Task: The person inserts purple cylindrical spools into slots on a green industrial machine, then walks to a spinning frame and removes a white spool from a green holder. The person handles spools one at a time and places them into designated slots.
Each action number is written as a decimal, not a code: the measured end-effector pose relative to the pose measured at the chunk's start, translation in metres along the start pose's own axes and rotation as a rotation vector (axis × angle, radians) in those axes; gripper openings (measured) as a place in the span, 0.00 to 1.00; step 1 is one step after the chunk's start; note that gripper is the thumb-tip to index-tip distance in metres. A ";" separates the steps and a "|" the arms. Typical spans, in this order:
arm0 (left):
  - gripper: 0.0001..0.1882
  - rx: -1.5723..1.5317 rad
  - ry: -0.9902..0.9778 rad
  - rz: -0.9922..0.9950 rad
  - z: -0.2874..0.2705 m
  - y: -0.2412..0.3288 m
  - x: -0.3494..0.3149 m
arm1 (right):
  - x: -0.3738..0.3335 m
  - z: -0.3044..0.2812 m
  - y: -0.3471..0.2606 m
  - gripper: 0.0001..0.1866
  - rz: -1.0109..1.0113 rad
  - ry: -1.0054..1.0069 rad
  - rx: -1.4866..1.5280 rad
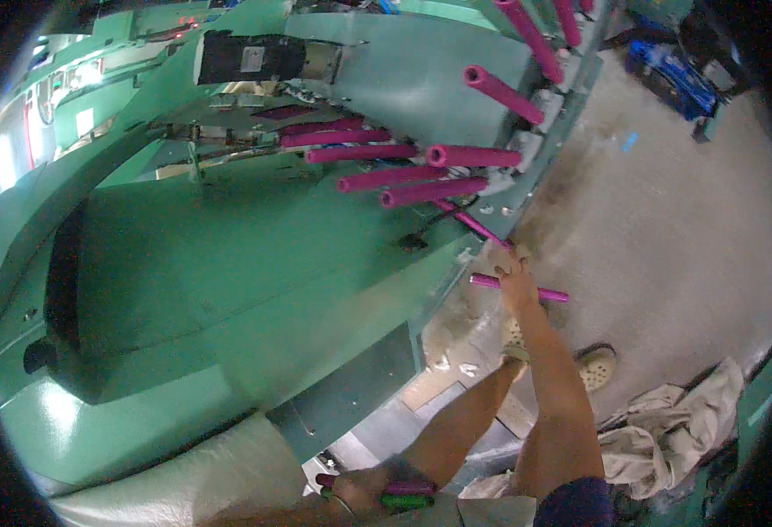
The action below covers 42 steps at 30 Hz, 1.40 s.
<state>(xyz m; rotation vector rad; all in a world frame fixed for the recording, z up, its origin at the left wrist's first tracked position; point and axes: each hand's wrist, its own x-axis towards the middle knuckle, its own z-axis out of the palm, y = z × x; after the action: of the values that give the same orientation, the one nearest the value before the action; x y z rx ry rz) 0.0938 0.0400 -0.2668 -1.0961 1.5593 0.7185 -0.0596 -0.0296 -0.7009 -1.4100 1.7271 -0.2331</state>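
My right hand (pixel 518 285) is closed round a slim magenta tube (pixel 553 295), which sticks out on both sides of it. The same hand's fingertips reach to the lower end of another thin magenta tube (pixel 478 227) that slants out from the machine's edge. Low in the view, my left hand (pixel 361 492) grips a dark purple tube (pixel 412 487); a green tube (pixel 406 501) lies right beneath it, partly hidden. Thicker magenta bobbins (pixel 434 191) stick out of the machine in a row above my right hand.
A large green machine housing (pixel 184 263) fills the left side. A black motor-like box (pixel 250 59) sits on top. Grey floor (pixel 685 211) runs along the right, with a blue object (pixel 671 79) at the far end. Crumpled beige cloth (pixel 676 430) lies lower right, near a clog (pixel 597 367).
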 end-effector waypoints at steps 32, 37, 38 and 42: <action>0.22 -0.113 0.114 0.032 -0.015 0.016 0.001 | -0.044 0.024 0.035 0.22 0.040 -0.346 -0.140; 0.24 0.021 0.048 0.030 -0.014 0.027 -0.007 | -0.171 -0.032 0.053 0.17 0.161 -0.197 0.053; 0.23 0.009 0.023 0.014 -0.012 0.028 -0.009 | -0.195 -0.045 0.043 0.15 0.195 0.094 0.751; 0.25 0.034 -0.007 0.015 -0.028 0.045 -0.006 | -0.281 -0.142 0.020 0.12 0.599 -0.226 1.601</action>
<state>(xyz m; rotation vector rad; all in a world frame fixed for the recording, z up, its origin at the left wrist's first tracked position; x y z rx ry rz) 0.0411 0.0350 -0.2574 -1.0575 1.5694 0.7029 -0.1804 0.1692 -0.4875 0.2416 1.0636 -0.8202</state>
